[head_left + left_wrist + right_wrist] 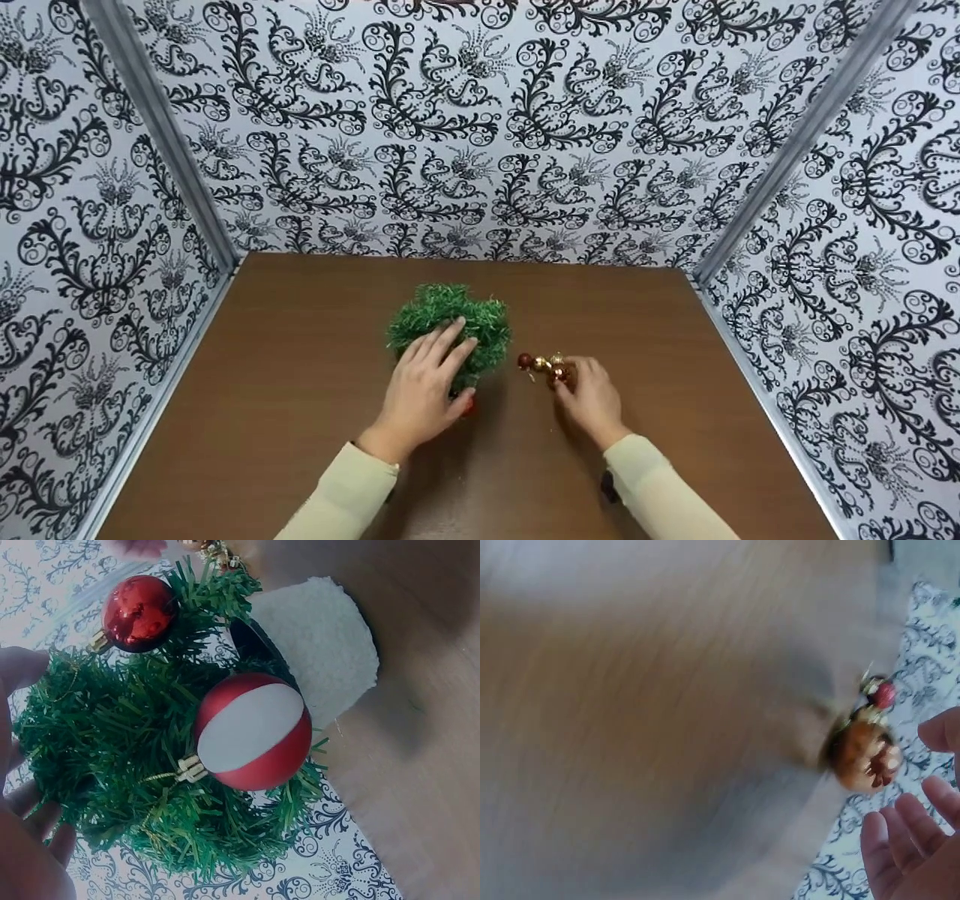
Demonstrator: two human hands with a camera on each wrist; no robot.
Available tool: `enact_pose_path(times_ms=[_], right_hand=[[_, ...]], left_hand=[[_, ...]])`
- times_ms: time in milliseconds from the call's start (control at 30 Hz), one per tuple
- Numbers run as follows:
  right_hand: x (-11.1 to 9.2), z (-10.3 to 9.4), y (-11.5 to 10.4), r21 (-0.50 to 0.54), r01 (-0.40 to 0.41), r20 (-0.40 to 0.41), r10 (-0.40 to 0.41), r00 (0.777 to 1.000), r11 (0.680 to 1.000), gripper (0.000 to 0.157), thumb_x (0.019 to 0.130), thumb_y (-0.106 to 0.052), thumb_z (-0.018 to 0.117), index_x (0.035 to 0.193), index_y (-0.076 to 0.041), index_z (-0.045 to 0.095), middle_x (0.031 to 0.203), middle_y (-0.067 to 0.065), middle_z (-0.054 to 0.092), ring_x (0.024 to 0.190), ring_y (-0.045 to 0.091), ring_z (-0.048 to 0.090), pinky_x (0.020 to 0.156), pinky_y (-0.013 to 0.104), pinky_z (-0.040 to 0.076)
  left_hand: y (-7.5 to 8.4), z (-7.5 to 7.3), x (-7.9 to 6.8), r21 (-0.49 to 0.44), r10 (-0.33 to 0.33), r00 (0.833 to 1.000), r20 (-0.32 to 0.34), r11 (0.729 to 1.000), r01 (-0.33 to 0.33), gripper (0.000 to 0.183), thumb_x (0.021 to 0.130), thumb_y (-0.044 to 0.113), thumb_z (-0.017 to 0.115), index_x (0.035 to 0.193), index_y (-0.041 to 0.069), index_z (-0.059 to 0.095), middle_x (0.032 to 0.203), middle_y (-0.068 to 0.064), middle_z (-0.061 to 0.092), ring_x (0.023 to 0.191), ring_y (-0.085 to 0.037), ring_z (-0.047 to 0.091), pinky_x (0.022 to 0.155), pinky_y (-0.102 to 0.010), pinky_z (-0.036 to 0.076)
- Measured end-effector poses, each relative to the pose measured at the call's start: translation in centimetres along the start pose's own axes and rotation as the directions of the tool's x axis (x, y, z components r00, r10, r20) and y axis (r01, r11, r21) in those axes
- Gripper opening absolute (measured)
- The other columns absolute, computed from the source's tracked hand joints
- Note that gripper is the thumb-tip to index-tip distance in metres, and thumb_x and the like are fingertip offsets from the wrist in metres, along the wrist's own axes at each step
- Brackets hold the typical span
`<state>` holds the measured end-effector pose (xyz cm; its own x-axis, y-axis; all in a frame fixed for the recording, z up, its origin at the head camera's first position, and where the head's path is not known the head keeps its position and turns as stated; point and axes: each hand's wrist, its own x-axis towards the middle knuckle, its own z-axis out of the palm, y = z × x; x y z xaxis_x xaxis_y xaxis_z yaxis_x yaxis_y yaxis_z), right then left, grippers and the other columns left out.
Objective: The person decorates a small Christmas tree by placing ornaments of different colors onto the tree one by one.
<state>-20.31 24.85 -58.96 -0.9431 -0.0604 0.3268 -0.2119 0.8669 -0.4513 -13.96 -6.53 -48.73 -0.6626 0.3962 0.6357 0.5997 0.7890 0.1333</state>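
Observation:
My left hand point(424, 382) rests over a small green artificial Christmas tree point(442, 300), its fingers spread on the branches. The left wrist view shows a red bauble with a white band point(251, 731) and a shiny red bauble point(141, 613) hanging on the tree, beside its white fuzzy base point(322, 645). To the right, a little group of loose ornaments lies on the table, with a shiny copper bauble point(866, 756) nearest my right hand point(594, 401). Thumb and fingers of that hand stand apart around the copper bauble, which shows outside their grasp in the right wrist view.
A dark red bauble point(524, 361) and a gold bauble point(539, 364) lie left of the copper one on the brown table point(315, 315). Patterned black-and-white panels point(450, 150) wall in the back and both sides, with grey posts point(795, 142) at the corners.

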Motion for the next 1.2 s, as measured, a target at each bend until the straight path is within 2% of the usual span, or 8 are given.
enact_pose_path(times_ms=[133,333,533,733,967,1200], right_hand=[[0.3,0.3,0.8,-0.057,0.000,0.045,0.003,0.999,0.998,0.042,0.086,-0.027,0.077,0.123,-0.011,0.065,0.121,0.008,0.059,0.110,0.031,0.058,0.082,0.051,0.051],[0.4,0.6,1.1,-0.121,0.024,0.048,-0.019,0.999,0.992,0.038,0.087,-0.029,0.077,0.122,-0.017,0.066,0.120,0.006,0.059,0.103,0.032,0.060,0.075,0.052,0.053],[0.5,0.8,1.1,-0.111,0.027,0.047,-0.022,0.999,0.993,0.037,0.087,-0.026,0.078,0.121,-0.017,0.067,0.121,0.005,0.061,0.101,0.032,0.063,0.076,0.052,0.053],[0.5,0.8,1.0,-0.103,0.061,0.016,-0.060,0.998,0.993,0.037,0.084,-0.024,0.081,0.117,-0.015,0.067,0.113,0.008,0.066,0.096,0.033,0.065,0.078,0.052,0.052],[0.4,1.0,1.1,-0.140,0.117,0.002,-0.118,0.993,0.983,0.039,0.083,-0.024,0.081,0.116,-0.013,0.065,0.103,0.008,0.068,0.080,0.030,0.067,0.068,0.050,0.054],[0.5,1.2,1.3,-0.130,0.091,0.011,-0.090,0.996,0.987,0.037,0.085,-0.024,0.080,0.116,-0.015,0.065,0.103,0.007,0.067,0.083,0.030,0.067,0.070,0.051,0.054]], left_hand=[[0.2,0.0,0.1,-0.011,-0.006,1.000,-0.010,1.000,0.006,0.070,0.081,0.037,0.079,0.142,0.013,0.054,0.157,-0.009,0.037,0.138,-0.029,0.041,0.110,-0.048,0.034],[0.5,-0.1,0.4,-0.019,-0.009,1.000,-0.005,1.000,0.009,0.070,0.081,0.036,0.079,0.143,0.014,0.054,0.154,-0.009,0.041,0.136,-0.029,0.043,0.111,-0.048,0.033],[0.6,0.0,0.4,0.002,-0.003,1.000,-0.018,1.000,0.003,0.074,0.077,0.035,0.082,0.143,0.015,0.054,0.151,-0.011,0.043,0.132,-0.033,0.047,0.108,-0.050,0.036],[0.5,0.1,0.2,-0.012,-0.015,1.000,-0.019,1.000,0.015,0.071,0.077,0.033,0.083,0.140,0.013,0.056,0.154,-0.011,0.040,0.132,-0.034,0.046,0.108,-0.051,0.036],[0.6,-0.4,0.0,-0.005,-0.042,0.999,0.013,0.999,0.042,0.071,0.076,0.027,0.081,0.140,0.015,0.055,0.154,-0.009,0.040,0.137,-0.028,0.043,0.110,-0.047,0.034],[0.3,-0.7,0.0,-0.007,-0.046,0.998,0.051,0.999,0.046,0.073,0.074,0.018,0.075,0.143,0.017,0.053,0.155,-0.005,0.039,0.138,-0.025,0.041,0.112,-0.043,0.031]])
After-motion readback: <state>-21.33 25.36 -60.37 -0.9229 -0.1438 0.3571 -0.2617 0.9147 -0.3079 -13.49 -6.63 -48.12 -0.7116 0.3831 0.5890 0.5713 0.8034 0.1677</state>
